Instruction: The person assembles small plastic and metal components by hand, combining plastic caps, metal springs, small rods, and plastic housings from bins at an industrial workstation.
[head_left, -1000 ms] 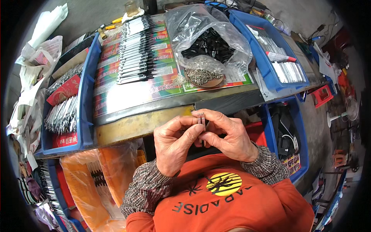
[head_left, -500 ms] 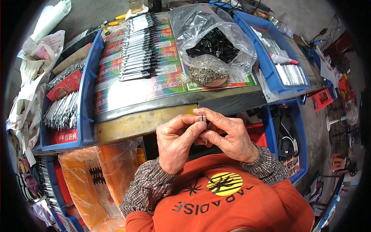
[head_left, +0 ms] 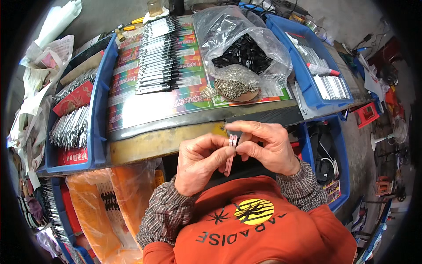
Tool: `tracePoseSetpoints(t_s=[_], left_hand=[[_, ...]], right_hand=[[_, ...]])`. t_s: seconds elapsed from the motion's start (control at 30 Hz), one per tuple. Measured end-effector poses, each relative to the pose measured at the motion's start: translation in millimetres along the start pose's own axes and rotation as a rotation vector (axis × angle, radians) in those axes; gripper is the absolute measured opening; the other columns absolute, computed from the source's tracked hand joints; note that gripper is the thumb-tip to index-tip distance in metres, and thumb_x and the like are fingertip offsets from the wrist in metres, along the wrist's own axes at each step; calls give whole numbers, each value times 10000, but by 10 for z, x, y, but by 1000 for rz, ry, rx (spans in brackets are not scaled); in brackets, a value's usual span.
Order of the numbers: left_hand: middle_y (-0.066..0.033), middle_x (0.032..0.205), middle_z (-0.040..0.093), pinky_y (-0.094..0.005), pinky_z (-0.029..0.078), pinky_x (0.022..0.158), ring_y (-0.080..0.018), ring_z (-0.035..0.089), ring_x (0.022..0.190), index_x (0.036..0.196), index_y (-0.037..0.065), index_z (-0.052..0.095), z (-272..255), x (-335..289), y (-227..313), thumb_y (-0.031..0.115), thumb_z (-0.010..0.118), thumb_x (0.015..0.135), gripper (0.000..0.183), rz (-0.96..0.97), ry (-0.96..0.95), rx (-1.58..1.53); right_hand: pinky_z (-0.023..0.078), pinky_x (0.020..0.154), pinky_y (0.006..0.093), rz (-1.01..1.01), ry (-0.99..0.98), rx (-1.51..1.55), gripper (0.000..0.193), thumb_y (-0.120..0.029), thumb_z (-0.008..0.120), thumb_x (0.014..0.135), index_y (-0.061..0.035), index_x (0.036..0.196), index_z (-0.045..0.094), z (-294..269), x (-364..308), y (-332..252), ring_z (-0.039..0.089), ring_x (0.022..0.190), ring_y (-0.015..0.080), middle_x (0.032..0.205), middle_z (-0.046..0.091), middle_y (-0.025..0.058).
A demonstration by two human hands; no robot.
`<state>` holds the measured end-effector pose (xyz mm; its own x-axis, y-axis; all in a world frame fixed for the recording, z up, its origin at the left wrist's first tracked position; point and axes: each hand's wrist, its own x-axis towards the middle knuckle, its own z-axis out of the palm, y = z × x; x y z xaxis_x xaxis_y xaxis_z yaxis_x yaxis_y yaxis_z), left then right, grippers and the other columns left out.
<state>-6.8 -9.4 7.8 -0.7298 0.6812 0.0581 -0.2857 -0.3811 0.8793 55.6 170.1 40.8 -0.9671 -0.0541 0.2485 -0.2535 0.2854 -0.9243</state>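
My left hand (head_left: 198, 159) is closed, thumb and forefinger pinching a slim, shiny piece (head_left: 230, 154) that looks like two narrow metal strips side by side, tilted, its lower end pointing toward my body. The exact kind cannot be made out. Close to the right of that piece, my right hand (head_left: 269, 147) has its forefinger stretched out above and its thumb apart from it, near the strip's upper end. Whether the right thumb touches the strip is hard to see. Both hands are in front of the table's near edge, above my lap.
On the table lie a row of slim black-and-silver pieces (head_left: 154, 66), a clear bag (head_left: 211, 26) of black parts (head_left: 244, 53) and a round dish (head_left: 250, 95) heaped with small metal bits. Blue bins (head_left: 100, 105) flank the table. An orange plastic-wrapped crate (head_left: 94, 215) stands lower left.
My right fingers have come off the metal piece and spread, moving slightly right. The piece has tilted in my left hand and more of its length shows.
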Motion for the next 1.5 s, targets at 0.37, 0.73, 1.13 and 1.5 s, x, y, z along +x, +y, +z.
tracePoseSetpoints(t_s=[0.37, 0.73, 1.13, 1.5], left_hand=[[-50, 762, 663, -228, 488, 577, -82, 605, 643, 960, -19, 664, 52, -3, 42, 32, 727, 814, 167, 65, -16, 432], [-90, 757, 616, -307, 466, 543, -207, 599, 606, 921, 29, 637, 155, 67, -10, -15, 719, 767, 180, 481, 126, 896], [-85, 712, 591, -292, 408, 537, -195, 529, 576, 874, 20, 650, -45, 79, 22, -31, 712, 754, 144, 522, 201, 1005], [-91, 689, 583, -289, 407, 525, -195, 527, 567, 867, 7, 649, -187, 102, 18, -41, 700, 759, 129, 485, 245, 1034]], right_hand=[[515, 577, 226, 32, -137, 282, 117, -9, 646, 880, 43, 984, 631, -146, -3, 105, 631, 672, 113, 924, 630, 82], [533, 631, 221, 80, -25, 258, 150, 12, 652, 872, 33, 1016, 615, -175, 47, 148, 630, 731, 95, 903, 623, 50], [466, 579, 315, -110, 347, -868, 196, -98, 672, 824, 56, 943, 649, -901, 893, 546, 611, 604, 205, 757, 642, 136], [480, 622, 469, 84, 352, -1262, 289, -224, 696, 781, 31, 709, 581, -887, 1334, 800, 628, 721, 404, 703, 616, 234]])
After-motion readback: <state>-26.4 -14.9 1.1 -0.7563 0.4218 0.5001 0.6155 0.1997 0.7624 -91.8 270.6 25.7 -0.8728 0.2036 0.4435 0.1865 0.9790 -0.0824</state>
